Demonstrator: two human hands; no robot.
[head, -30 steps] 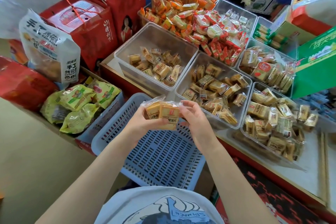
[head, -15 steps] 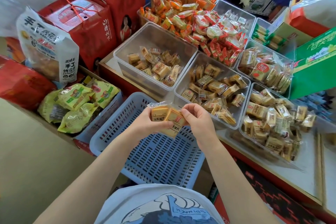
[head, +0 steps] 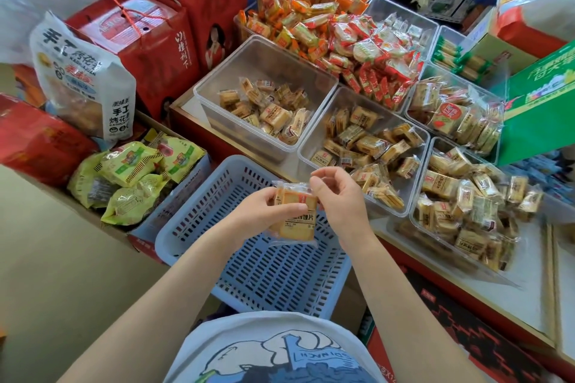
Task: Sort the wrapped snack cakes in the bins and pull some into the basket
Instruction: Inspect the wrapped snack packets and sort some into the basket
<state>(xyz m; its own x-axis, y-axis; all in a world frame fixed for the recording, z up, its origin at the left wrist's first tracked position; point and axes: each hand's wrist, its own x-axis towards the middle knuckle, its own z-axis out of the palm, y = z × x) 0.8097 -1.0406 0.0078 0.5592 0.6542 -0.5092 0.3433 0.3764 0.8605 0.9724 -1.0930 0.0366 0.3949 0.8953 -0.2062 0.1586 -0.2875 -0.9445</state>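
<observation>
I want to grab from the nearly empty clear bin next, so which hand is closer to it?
Left. The left hand lies almost directly below the clear bin, over the blue basket; the right hand is further right, beside the neighbouring bin.

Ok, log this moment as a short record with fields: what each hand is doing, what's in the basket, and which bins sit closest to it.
left hand: grips wrapped snack cakes above the basket
right hand: pinches the wrapper's top edge
basket: blue, slotted; no cakes visible in the part that shows
nearest bins: two clear bins, left bin and middle bin, both partly filled with similar cakes
right bin: heaped with cakes
</observation>
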